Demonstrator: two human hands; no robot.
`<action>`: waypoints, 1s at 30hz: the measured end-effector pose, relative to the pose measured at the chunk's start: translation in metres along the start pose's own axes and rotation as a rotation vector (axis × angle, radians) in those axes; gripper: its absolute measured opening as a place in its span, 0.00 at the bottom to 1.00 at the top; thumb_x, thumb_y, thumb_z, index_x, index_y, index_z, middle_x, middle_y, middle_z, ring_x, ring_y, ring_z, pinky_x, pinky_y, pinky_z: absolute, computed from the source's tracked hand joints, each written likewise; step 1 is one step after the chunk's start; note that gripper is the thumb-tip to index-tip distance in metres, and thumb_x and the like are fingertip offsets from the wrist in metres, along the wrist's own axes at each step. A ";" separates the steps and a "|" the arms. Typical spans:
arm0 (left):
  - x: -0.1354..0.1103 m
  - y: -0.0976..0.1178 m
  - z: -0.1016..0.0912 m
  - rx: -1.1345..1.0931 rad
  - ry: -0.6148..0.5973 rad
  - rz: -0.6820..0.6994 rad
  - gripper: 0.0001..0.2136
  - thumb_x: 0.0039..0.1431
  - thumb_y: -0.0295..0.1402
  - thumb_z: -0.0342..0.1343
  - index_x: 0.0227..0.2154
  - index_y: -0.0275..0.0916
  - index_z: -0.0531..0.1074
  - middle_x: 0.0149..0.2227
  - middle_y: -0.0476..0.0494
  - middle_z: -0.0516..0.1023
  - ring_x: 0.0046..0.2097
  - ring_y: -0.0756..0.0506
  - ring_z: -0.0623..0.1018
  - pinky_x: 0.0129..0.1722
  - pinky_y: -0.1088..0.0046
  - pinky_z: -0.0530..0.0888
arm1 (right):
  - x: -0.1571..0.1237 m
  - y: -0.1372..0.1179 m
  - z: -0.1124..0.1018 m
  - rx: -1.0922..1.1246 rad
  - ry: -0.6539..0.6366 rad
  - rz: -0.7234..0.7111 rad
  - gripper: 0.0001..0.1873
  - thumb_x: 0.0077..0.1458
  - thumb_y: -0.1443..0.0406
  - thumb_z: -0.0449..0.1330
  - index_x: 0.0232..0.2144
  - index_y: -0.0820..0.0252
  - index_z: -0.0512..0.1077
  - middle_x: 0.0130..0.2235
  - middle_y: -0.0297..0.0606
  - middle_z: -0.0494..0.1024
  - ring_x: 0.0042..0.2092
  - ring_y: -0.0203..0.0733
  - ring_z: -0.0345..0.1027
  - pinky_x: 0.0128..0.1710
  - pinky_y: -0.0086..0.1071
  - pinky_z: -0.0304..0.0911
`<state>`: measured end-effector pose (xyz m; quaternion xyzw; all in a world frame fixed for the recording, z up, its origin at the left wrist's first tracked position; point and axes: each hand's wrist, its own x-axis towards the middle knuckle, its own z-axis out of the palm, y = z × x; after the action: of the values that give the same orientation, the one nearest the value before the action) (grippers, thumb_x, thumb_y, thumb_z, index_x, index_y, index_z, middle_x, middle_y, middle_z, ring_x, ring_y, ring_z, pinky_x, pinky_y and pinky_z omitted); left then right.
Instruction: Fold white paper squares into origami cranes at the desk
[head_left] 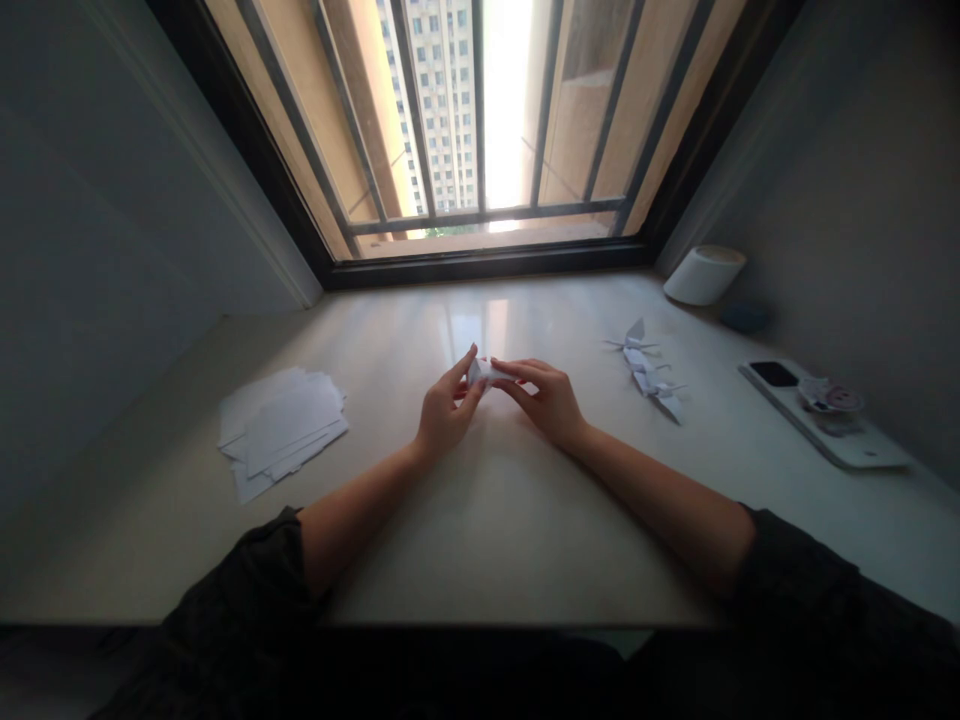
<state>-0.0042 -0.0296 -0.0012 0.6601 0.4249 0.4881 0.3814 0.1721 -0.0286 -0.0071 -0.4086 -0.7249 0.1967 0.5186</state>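
Observation:
My left hand (444, 410) and my right hand (546, 396) meet over the middle of the pale sill-like table (480, 520). Between their fingertips sits a small folded white paper piece (484, 372). Both hands pinch it, the left from the left side, the right from the right with fingers stretched along it. The paper is partly hidden by the fingers. Both forearms are bare, with dark sleeves at the elbows.
A loose stack of white paper sheets (281, 428) lies to the left. Folded paper cranes (649, 370) rest to the right. Farther right are a white roll (703, 274), a phone (774, 374) and a small round item on a flat tray (832, 425). A barred window (480, 130) stands behind.

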 end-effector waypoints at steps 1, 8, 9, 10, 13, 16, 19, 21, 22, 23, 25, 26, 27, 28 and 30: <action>0.000 0.000 0.000 -0.001 0.001 0.001 0.26 0.58 0.38 0.57 0.60 0.42 0.64 0.52 0.41 0.76 0.43 0.45 0.80 0.44 0.70 0.77 | 0.000 0.000 0.000 -0.001 -0.002 0.001 0.16 0.56 0.60 0.61 0.48 0.47 0.75 0.43 0.37 0.80 0.39 0.41 0.73 0.37 0.36 0.70; 0.000 0.000 0.001 0.045 0.000 0.005 0.24 0.58 0.38 0.57 0.58 0.43 0.65 0.50 0.45 0.77 0.43 0.46 0.80 0.44 0.72 0.77 | 0.000 -0.002 0.000 -0.010 0.023 0.014 0.13 0.57 0.60 0.61 0.45 0.48 0.77 0.40 0.37 0.81 0.37 0.40 0.72 0.33 0.34 0.69; 0.000 0.000 0.001 0.049 -0.006 -0.003 0.23 0.58 0.38 0.57 0.58 0.43 0.66 0.50 0.44 0.77 0.42 0.46 0.80 0.43 0.72 0.78 | 0.000 -0.002 0.000 -0.010 0.027 0.016 0.13 0.57 0.59 0.61 0.44 0.48 0.77 0.39 0.37 0.81 0.36 0.40 0.72 0.33 0.33 0.69; 0.000 0.001 0.001 0.052 -0.012 -0.011 0.23 0.58 0.38 0.57 0.57 0.43 0.68 0.49 0.44 0.78 0.42 0.46 0.80 0.43 0.72 0.78 | 0.000 -0.002 0.000 -0.010 0.030 0.018 0.12 0.56 0.59 0.61 0.44 0.48 0.77 0.38 0.37 0.81 0.36 0.40 0.72 0.32 0.33 0.68; -0.001 0.001 0.000 0.062 -0.014 -0.018 0.20 0.58 0.39 0.57 0.54 0.43 0.71 0.48 0.43 0.79 0.42 0.45 0.80 0.42 0.71 0.78 | 0.000 -0.003 0.000 -0.009 0.035 0.017 0.12 0.56 0.59 0.61 0.43 0.49 0.78 0.36 0.37 0.81 0.34 0.39 0.71 0.32 0.32 0.68; -0.001 0.001 -0.001 0.076 -0.002 -0.008 0.20 0.57 0.39 0.58 0.53 0.43 0.72 0.47 0.43 0.79 0.41 0.45 0.80 0.42 0.70 0.78 | -0.001 -0.002 0.000 -0.008 0.036 0.016 0.12 0.56 0.58 0.61 0.43 0.49 0.78 0.35 0.37 0.80 0.34 0.39 0.70 0.31 0.32 0.68; -0.001 0.001 -0.001 0.112 0.010 -0.001 0.19 0.57 0.39 0.58 0.51 0.43 0.74 0.45 0.43 0.80 0.40 0.46 0.80 0.42 0.69 0.78 | 0.000 -0.001 0.000 -0.005 0.026 0.013 0.12 0.56 0.59 0.61 0.42 0.49 0.78 0.35 0.37 0.80 0.34 0.39 0.70 0.31 0.32 0.68; -0.001 -0.001 -0.002 0.139 0.015 0.003 0.19 0.55 0.39 0.59 0.50 0.43 0.75 0.43 0.44 0.81 0.39 0.46 0.79 0.43 0.68 0.77 | 0.000 -0.001 -0.001 -0.008 0.024 0.011 0.12 0.56 0.59 0.61 0.43 0.49 0.78 0.35 0.37 0.80 0.34 0.39 0.70 0.31 0.32 0.68; -0.001 -0.001 -0.003 0.149 0.016 0.002 0.19 0.55 0.39 0.60 0.49 0.43 0.75 0.43 0.44 0.81 0.39 0.46 0.79 0.43 0.68 0.77 | 0.000 0.000 -0.001 -0.010 0.024 0.010 0.12 0.56 0.59 0.61 0.43 0.50 0.78 0.34 0.37 0.80 0.34 0.39 0.70 0.31 0.32 0.68; -0.001 -0.002 -0.003 0.157 0.014 -0.001 0.19 0.54 0.39 0.61 0.49 0.43 0.75 0.42 0.44 0.81 0.39 0.46 0.79 0.43 0.68 0.77 | 0.000 0.000 -0.002 -0.012 0.025 0.008 0.12 0.56 0.59 0.62 0.43 0.50 0.78 0.34 0.37 0.80 0.34 0.39 0.70 0.30 0.31 0.67; 0.000 -0.002 -0.004 0.170 0.013 -0.005 0.19 0.53 0.39 0.61 0.49 0.44 0.75 0.42 0.44 0.81 0.39 0.46 0.79 0.42 0.68 0.77 | 0.000 0.001 -0.002 -0.017 0.027 0.005 0.12 0.55 0.59 0.62 0.42 0.50 0.78 0.34 0.37 0.80 0.33 0.39 0.70 0.31 0.32 0.67; 0.000 -0.002 -0.004 0.174 0.016 -0.007 0.19 0.53 0.39 0.61 0.49 0.44 0.75 0.42 0.44 0.81 0.39 0.46 0.79 0.41 0.68 0.77 | 0.000 0.002 -0.003 -0.019 0.029 0.003 0.11 0.55 0.59 0.62 0.42 0.49 0.78 0.34 0.36 0.80 0.33 0.39 0.69 0.31 0.32 0.67; 0.000 -0.002 -0.003 0.174 0.020 -0.008 0.19 0.54 0.39 0.61 0.49 0.44 0.75 0.42 0.44 0.81 0.39 0.46 0.79 0.41 0.68 0.77 | 0.000 0.002 -0.003 -0.019 0.031 0.001 0.11 0.55 0.59 0.62 0.42 0.49 0.78 0.34 0.36 0.80 0.33 0.39 0.69 0.31 0.32 0.67; 0.000 -0.002 -0.003 0.169 0.022 -0.009 0.19 0.54 0.39 0.60 0.49 0.43 0.75 0.42 0.44 0.81 0.39 0.46 0.79 0.40 0.69 0.77 | 0.001 0.002 -0.003 -0.018 0.031 -0.003 0.11 0.55 0.59 0.62 0.41 0.49 0.78 0.34 0.36 0.80 0.33 0.39 0.70 0.32 0.32 0.67; 0.001 -0.003 -0.003 0.148 0.022 -0.016 0.19 0.55 0.39 0.59 0.49 0.42 0.75 0.42 0.44 0.81 0.38 0.46 0.79 0.39 0.70 0.77 | 0.001 0.002 -0.003 -0.010 0.027 -0.010 0.11 0.55 0.60 0.63 0.41 0.49 0.78 0.34 0.36 0.81 0.33 0.39 0.70 0.32 0.32 0.67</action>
<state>-0.0075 -0.0277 -0.0030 0.6777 0.4694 0.4593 0.3309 0.1753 -0.0270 -0.0069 -0.4101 -0.7208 0.1851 0.5272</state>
